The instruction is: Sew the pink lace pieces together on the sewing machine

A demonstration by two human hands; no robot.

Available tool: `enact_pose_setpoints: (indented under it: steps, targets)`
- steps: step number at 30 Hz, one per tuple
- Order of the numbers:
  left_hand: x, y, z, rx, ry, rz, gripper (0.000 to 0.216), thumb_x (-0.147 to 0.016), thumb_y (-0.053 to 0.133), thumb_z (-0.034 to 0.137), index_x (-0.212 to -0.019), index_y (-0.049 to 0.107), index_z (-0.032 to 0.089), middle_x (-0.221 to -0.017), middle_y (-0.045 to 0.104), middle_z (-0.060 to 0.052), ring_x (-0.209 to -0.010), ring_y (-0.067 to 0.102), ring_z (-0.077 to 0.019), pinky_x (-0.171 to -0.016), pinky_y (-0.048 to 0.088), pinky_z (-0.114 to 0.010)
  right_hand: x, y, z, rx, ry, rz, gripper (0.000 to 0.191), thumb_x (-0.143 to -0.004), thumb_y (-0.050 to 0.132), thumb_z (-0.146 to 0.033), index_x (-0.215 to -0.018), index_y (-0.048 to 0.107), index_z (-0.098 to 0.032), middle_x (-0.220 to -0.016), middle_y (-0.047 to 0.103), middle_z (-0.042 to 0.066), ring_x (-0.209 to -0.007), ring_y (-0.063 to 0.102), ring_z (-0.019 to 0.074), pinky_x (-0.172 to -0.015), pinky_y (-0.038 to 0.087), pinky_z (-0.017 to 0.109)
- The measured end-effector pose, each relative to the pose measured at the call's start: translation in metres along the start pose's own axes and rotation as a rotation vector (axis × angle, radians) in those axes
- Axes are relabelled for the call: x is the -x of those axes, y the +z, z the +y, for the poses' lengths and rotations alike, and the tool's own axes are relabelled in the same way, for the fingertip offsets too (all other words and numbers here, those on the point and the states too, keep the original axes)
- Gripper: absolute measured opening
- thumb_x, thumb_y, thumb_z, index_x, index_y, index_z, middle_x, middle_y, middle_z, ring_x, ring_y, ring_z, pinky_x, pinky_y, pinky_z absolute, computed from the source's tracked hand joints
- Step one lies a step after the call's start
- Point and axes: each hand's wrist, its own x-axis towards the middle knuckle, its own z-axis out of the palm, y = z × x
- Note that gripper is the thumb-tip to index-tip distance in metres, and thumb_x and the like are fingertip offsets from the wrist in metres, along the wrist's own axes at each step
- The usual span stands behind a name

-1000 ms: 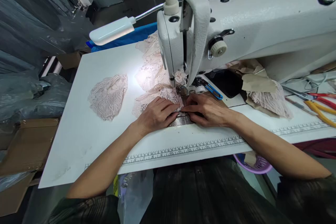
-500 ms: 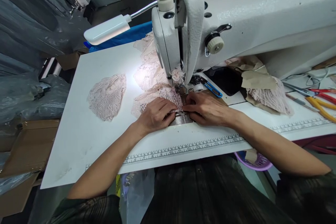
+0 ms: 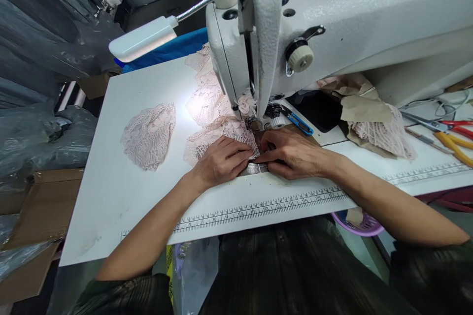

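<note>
Pink lace fabric [image 3: 218, 135] lies under the needle area of a white sewing machine [image 3: 266, 34]. My left hand [image 3: 223, 160] rests on its near edge, fingers bent and pinching the lace by the metal needle plate [image 3: 254, 168]. Just right of the presser foot [image 3: 254, 124], my right hand [image 3: 291, 155] has thumb and fingers pressed together at the same lace edge. The fingertips of both hands almost meet there. More lace runs back behind the machine head. A separate lace cup piece [image 3: 150, 135] lies flat on the white table to the left.
A lit lamp [image 3: 144, 39] hangs over the table. Blue thread snips [image 3: 297, 120] lie by the presser foot. Farther right are lace with brown paper [image 3: 369, 118] and yellow-handled scissors [image 3: 453, 145]. A printed ruler [image 3: 258, 206] follows the front edge; a purple basket [image 3: 360, 224] sits below.
My right fingers have shifted slightly at the lace edge, the index finger lifting and bending. My left hand stays nearly in place. The whole view has shifted a little.
</note>
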Motion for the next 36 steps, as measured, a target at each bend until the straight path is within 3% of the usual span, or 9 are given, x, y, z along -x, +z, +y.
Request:
enact_pose_setpoints:
  steps: [4,8,15,25,31,36]
  targets:
    - [-0.004,-0.003,0.002,-0.069,0.002,-0.075,0.005,-0.089,0.060,0.015,-0.093,0.064,0.015,-0.095,0.073,-0.005,-0.078,0.066,-0.0156,-0.068,0.052,-0.031,0.001,-0.002,0.003,-0.090,0.006,0.007,0.033,-0.082,0.055,-0.017,-0.108,0.074,-0.024,-0.100,0.061,0.009,-0.089,0.055,0.0217,-0.085,0.045,0.038]
    - [-0.005,-0.007,0.003,-0.082,0.027,-0.133,0.009,-0.090,0.059,0.021,-0.094,0.064,0.014,-0.095,0.072,-0.006,-0.076,0.064,-0.0154,-0.068,0.051,-0.031,0.003,0.002,0.012,-0.213,0.099,0.068,0.041,-0.087,0.051,-0.018,-0.125,0.065,-0.022,-0.108,0.058,0.011,-0.097,0.055,0.0218,-0.087,0.047,0.036]
    - [-0.003,-0.008,0.003,-0.146,0.089,-0.124,0.005,-0.090,0.059,0.017,-0.091,0.063,0.016,-0.097,0.071,-0.007,-0.075,0.064,-0.0148,-0.069,0.053,-0.031,0.003,0.017,0.019,-0.098,0.142,0.067,0.044,-0.089,0.050,-0.018,-0.130,0.062,-0.024,-0.115,0.053,0.013,-0.098,0.054,0.0244,-0.085,0.048,0.040]
    - [-0.006,-0.014,0.008,-0.172,0.099,-0.158,0.010,-0.091,0.056,0.018,-0.095,0.065,0.015,-0.093,0.072,-0.006,-0.075,0.065,-0.0152,-0.072,0.053,-0.032,0.002,0.014,0.018,-0.076,0.125,0.071,0.043,-0.089,0.048,-0.017,-0.130,0.062,-0.022,-0.112,0.054,0.013,-0.097,0.052,0.0237,-0.083,0.048,0.038]
    - [-0.010,-0.020,0.022,-0.168,0.007,-0.317,0.023,-0.092,0.052,0.027,-0.098,0.067,0.011,-0.097,0.070,-0.012,-0.083,0.066,-0.0219,-0.080,0.050,-0.040,0.003,0.015,0.023,-0.036,0.040,0.084,0.039,-0.088,0.051,-0.018,-0.122,0.068,-0.026,-0.107,0.053,0.012,-0.093,0.052,0.0224,-0.080,0.048,0.037]
    - [-0.007,-0.016,0.025,-0.152,-0.041,-0.275,0.022,-0.091,0.052,0.025,-0.095,0.067,0.010,-0.096,0.069,-0.012,-0.082,0.065,-0.0212,-0.078,0.050,-0.038,0.003,0.015,0.020,-0.001,0.065,0.077,0.039,-0.089,0.050,-0.020,-0.125,0.066,-0.024,-0.111,0.053,0.014,-0.097,0.053,0.0244,-0.082,0.048,0.039]
